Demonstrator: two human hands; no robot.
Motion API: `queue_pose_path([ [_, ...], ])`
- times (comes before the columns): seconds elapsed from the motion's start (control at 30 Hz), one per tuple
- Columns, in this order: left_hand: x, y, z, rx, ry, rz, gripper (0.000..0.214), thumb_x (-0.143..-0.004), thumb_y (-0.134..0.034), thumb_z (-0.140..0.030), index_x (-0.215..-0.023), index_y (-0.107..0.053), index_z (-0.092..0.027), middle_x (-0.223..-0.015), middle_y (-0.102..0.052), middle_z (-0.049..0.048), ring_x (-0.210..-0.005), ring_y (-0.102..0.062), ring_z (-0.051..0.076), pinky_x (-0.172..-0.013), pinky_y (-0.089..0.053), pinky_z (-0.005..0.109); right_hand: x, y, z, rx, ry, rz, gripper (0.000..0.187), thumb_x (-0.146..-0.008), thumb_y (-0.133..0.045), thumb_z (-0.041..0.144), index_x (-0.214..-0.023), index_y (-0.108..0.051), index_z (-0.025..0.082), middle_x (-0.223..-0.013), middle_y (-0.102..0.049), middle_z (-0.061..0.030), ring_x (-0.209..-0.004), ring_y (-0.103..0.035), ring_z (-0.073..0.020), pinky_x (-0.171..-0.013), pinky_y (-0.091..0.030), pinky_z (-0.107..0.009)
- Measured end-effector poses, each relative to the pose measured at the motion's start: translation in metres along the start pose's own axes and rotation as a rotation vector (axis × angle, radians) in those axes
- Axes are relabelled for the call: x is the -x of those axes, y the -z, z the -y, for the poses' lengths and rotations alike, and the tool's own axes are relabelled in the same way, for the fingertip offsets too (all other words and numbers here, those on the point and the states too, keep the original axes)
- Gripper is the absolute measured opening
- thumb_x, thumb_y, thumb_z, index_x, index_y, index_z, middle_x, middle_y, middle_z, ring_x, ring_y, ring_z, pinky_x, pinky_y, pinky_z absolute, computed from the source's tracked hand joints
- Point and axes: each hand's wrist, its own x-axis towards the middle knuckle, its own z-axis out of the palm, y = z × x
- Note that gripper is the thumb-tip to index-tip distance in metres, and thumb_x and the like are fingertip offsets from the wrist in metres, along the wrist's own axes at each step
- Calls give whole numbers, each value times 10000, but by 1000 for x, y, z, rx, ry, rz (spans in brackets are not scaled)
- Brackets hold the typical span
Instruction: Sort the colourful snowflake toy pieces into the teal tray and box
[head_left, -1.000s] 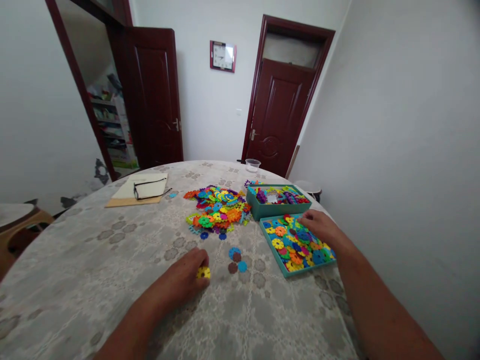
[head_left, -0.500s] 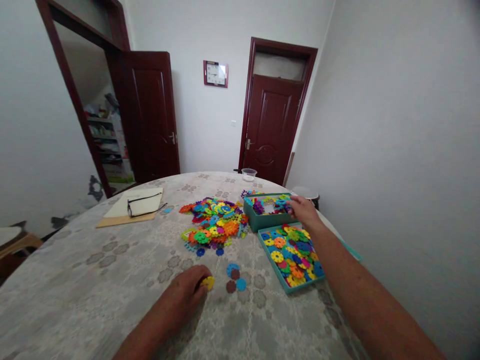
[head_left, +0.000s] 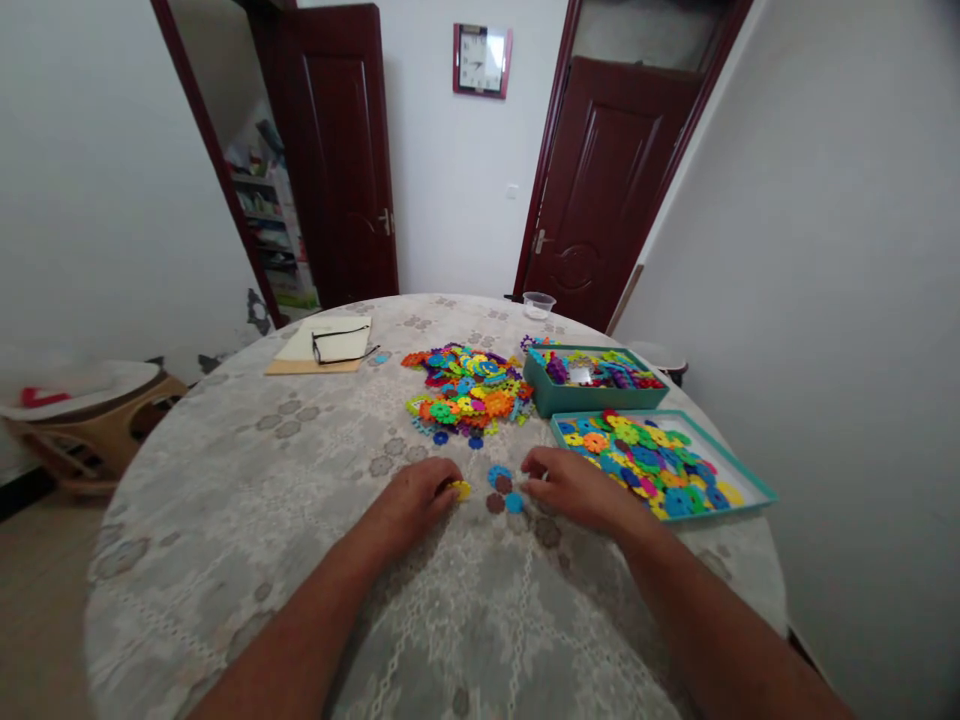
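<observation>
Yellow disc (head_left: 460, 489) is pinched in the fingers of the left hand (head_left: 417, 493), low on the tabletop (head_left: 225, 500). Three loose discs (head_left: 501, 489) lie just beside it. Right hand (head_left: 571, 487) is laid flat, fingertips touching them, fingers loosely together, nothing gripped

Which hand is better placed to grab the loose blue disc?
Right, probably. The right hand has fingertips right beside the blue disc; the left hand already pinches a yellow disc.
</observation>
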Motion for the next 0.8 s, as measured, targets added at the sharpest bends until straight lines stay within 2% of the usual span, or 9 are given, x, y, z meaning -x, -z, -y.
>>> queue_pose_path([
  [0.1, 1, -1, -2, 1, -31, -1, 200, -963, -520, -307, -1000, -693, -214, -1010, -718, 52, -965, -641, 213, -854, -450, 302, 1, -23, 10, 22, -49, -1, 189, -895, -654, 342, -1014, -700, 201, -950, -754, -77, -834, -659, -211, -669, -375, -279],
  [0.23, 2, -1, -6, 23, -36, 9, 205, -957, -521, -292, -1009, -703, -215, -1028, -726, 55, -987, -643, 217, -883, -453, 309, 3, -38, 7, 80, -17, -38, 165, -851, -688, 348, -932, -676, 204, -972, -720, -89, -875, -636, -234, -712, -373, -292],
  [0.4, 3, -1, -11, 70, -7, 12, 187, -934, -554, -294, -996, -709, -209, -977, -739, 42, -909, -647, 202, -832, -453, 298, 6, -42, 2, 52, -23, -20, 94, -814, -667, 241, -885, -613, 212, -967, -700, -67, -855, -613, -214, -694, -350, -279],
  [0.57, 4, -3, -13, 73, -13, 18, 167, -907, -569, -261, -968, -714, -205, -959, -732, 33, -911, -645, 197, -816, -449, 291, 5, -42, 8, -173, 78, -23, 57, -858, -600, 172, -872, -614, 225, -892, -707, -11, -823, -624, -181, -702, -383, -261],
  [0.63, 4, -4, -13, 66, -15, 16, 171, -909, -564, -253, -972, -716, -207, -978, -735, 36, -926, -648, 198, -830, -450, 291, 1, -43, 9, -215, 113, -61, 88, -885, -583, 173, -910, -649, 226, -891, -708, -8, -832, -630, -180, -725, -403, -262],
  [0.8, 3, -3, -16, 56, 20, 28, 175, -901, -555, -247, -974, -711, -213, -999, -749, 47, -947, -653, 207, -837, -459, 290, -17, -50, 1, -144, 106, -168, 144, -894, -627, 192, -1021, -691, 213, -971, -706, -38, -909, -632, -199, -810, -435, -276],
])
